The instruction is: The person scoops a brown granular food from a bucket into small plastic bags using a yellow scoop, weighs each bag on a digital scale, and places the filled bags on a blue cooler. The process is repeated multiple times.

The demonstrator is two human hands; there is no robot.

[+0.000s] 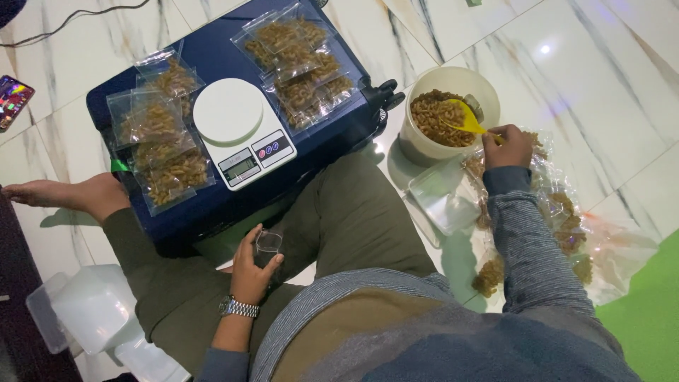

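I sit on a marble floor with a dark blue suitcase [212,205] lying flat before me. My left hand [252,269], wearing a metal wristwatch, holds a small empty clear plastic bag [269,242] over my lap. My right hand [506,146] reaches out to the right and grips the handle of a yellow scoop [463,117]. The scoop's bowl dips into a white bucket [472,81] full of brown curled snacks [435,120]. A white digital kitchen scale [237,127] stands on the suitcase with nothing on its round plate.
Filled snack bags lie on the suitcase left [159,141] and right [300,64] of the scale. A large clear bag of snacks [573,233] and a clear lid [442,198] lie by the bucket. Clear containers [92,308] sit at lower left, a phone [13,99] at far left.
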